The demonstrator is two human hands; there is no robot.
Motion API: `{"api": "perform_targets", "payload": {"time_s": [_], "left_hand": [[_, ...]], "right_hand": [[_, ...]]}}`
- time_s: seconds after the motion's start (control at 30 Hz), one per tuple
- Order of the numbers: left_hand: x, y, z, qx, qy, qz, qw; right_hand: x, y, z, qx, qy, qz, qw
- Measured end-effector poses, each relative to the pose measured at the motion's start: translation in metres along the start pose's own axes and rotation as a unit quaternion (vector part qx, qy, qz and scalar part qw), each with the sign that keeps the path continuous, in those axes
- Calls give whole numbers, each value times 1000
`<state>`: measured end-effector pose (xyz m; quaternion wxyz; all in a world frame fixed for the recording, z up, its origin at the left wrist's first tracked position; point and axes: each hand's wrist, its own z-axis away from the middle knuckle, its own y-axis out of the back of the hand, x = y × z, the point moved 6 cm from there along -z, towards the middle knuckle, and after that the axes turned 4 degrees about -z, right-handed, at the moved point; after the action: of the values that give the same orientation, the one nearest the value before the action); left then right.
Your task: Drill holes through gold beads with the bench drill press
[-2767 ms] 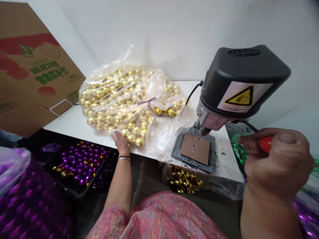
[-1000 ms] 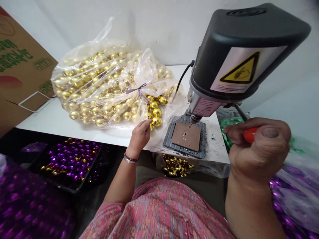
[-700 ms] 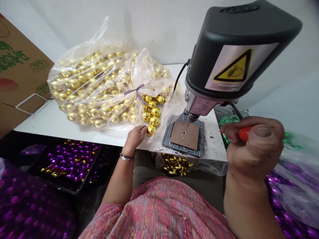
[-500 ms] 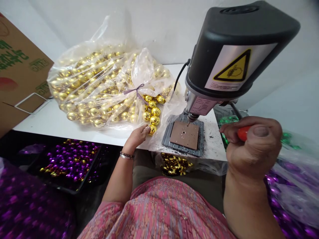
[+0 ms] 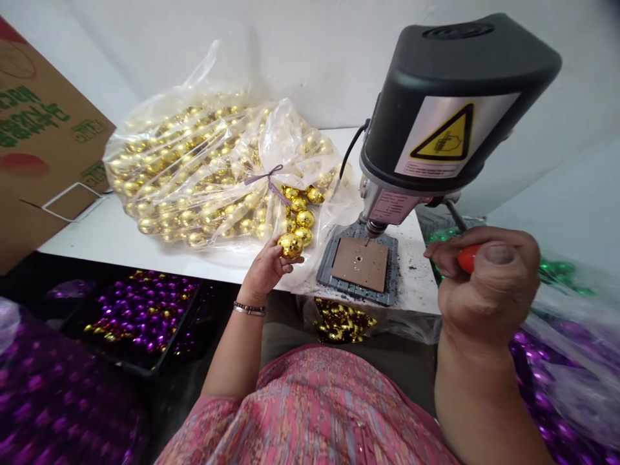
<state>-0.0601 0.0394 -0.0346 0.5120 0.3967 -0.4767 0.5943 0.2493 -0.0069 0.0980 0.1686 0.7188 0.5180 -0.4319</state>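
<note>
Between the fingertips of my left hand [image 5: 266,268] is a shiny gold ball [image 5: 290,246], held up at the front edge of the white table. Several loose gold balls [image 5: 303,219] lie just behind it, beside a tied clear bag [image 5: 194,174] full of gold balls. My right hand [image 5: 489,284] is wrapped round the red-tipped lever [image 5: 467,258] of a black drill press [image 5: 450,116]. The drill bit stands above a brown plate [image 5: 361,261] with a small hole, lying on the grey base.
A cardboard box [image 5: 43,135] stands at the far left. Below the table is a black tray of purple and gold pieces [image 5: 140,310]. Gold balls in a bag [image 5: 341,320] hang under the front edge. Purple bags [image 5: 58,400] flank both sides.
My left hand has taken hold of a gold ball and lifted it slightly from the loose ones. My right hand stays on the lever. The view has shifted a little.
</note>
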Motion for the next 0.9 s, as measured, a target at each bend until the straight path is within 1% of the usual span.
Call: {"api": "perform_targets", "payload": {"time_s": [0.1, 0.2, 0.27, 0.37, 0.47, 0.57, 0.67, 0.77, 0.83, 0.9], "left_hand": [[7, -12, 8, -48, -3, 35, 998], [8, -28, 13, -65, -13, 16, 998], [5, -39, 15, -78, -16, -5, 997], [-1, -52, 17, -106, -16, -10, 994], [-7, -60, 15, -119, -19, -31, 992], [-10, -65, 10, -106, -33, -106, 988], [-8, -77, 4, -101, -65, -189, 975], [-4, -93, 0, -100, -105, -286, 947], [-1, -101, -3, -85, -124, -353, 924], [0, -105, -5, -64, -128, -389, 910]], "right_hand": [[-1, -1, 0, -9, 1, -2, 1000], [0, 0, 1, -22, -10, -4, 1000], [2, 1, 2, -26, -16, -4, 1000], [3, 3, 3, -40, -16, 13, 999], [-2, 3, 2, -37, 8, 63, 997], [-14, 3, -2, -25, 48, 126, 991], [-23, 1, -7, -23, 64, 159, 985], [-29, -1, -10, -25, 65, 172, 983], [-33, -3, -12, -24, 73, 176, 981], [-40, -5, -15, -18, 93, 182, 979]]}}
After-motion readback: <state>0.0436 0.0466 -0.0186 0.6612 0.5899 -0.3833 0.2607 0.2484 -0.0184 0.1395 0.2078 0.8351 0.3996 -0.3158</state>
